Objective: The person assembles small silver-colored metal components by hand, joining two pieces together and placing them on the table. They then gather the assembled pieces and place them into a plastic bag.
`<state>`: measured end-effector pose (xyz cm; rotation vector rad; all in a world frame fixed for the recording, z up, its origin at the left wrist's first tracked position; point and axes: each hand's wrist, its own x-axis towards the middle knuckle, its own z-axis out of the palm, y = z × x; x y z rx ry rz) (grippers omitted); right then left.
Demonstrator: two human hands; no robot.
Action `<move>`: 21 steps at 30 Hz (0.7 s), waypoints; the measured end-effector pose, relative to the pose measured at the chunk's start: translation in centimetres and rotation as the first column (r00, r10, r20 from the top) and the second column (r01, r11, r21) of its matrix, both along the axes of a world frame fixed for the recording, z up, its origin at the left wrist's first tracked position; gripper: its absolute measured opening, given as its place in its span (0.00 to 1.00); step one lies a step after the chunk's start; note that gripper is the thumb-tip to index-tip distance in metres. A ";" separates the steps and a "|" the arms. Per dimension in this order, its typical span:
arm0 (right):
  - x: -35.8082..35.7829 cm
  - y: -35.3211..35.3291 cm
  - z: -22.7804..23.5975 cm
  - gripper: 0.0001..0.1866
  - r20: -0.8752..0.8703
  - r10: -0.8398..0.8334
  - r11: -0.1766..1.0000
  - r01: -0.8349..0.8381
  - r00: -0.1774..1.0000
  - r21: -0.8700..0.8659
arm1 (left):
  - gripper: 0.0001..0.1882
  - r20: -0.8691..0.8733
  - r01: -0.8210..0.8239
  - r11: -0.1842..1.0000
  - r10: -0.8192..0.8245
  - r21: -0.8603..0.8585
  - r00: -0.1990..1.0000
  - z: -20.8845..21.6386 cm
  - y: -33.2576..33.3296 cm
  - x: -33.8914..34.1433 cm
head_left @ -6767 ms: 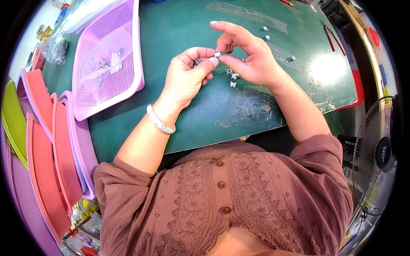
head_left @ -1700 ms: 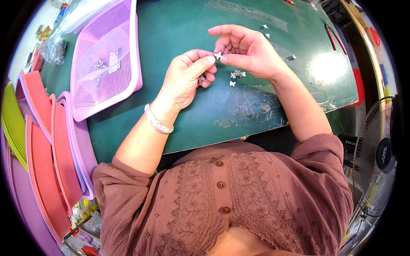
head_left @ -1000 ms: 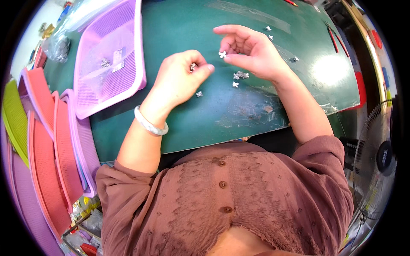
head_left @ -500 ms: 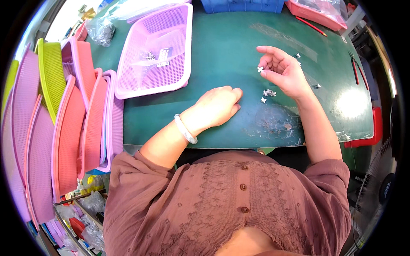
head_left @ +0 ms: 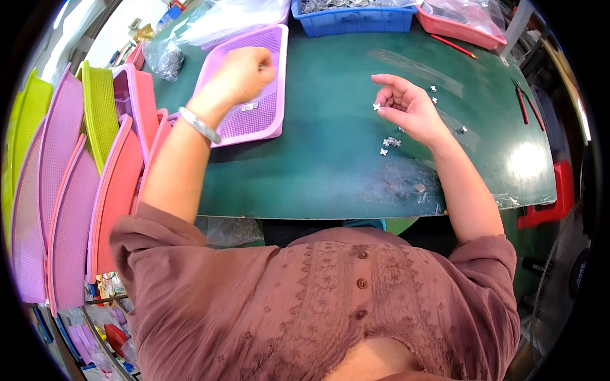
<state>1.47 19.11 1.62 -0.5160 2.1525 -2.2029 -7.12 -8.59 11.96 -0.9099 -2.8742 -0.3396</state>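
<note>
Above the pink-purple mesh basket (head_left: 277, 108), my left hand (head_left: 241, 75) hangs with its fingers curled in; whatever they hold is hidden. A labelled clear bag in the basket is mostly covered by that hand. Over the right half of the table, my right hand (head_left: 410, 109) pinches a small white four-lobed piece (head_left: 377, 106) between thumb and forefinger, the other fingers curled. Just below it on the green table lies a small cluster of similar pieces (head_left: 393, 142), with a single one (head_left: 383, 152) beside them. A few more pieces (head_left: 434, 89) are scattered beyond my right hand.
Stacked purple, pink and green baskets (head_left: 95, 120) stand at the left. At the back are a blue bin (head_left: 356, 24) of metallic parts and a pink tray (head_left: 460, 28). A red pencil (head_left: 454, 46) and red-handled pliers (head_left: 522, 105) lie at the right.
My left hand has moved from the table's near middle up and left, over the basket. My right hand still pinches the white piece, in nearly the same place.
</note>
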 end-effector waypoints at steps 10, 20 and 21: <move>0.0 -0.1 -0.2 0.27 -0.088 0.037 0.997 -0.044 0.995 -0.069 | 0.09 -0.212 -0.150 0.906 0.069 -0.397 0.975 -0.4 -2.1 0.7; 0.5 -0.9 0.3 0.26 -0.137 0.013 0.988 -0.034 0.991 -0.150 | 0.09 0.529 -0.184 0.762 -0.234 0.621 0.816 -5.3 6.8 7.2; 0.5 -0.8 0.3 0.26 -0.136 0.004 0.989 -0.024 0.991 -0.145 | 0.10 0.599 -0.251 0.727 -0.266 0.639 0.756 -6.0 7.4 7.2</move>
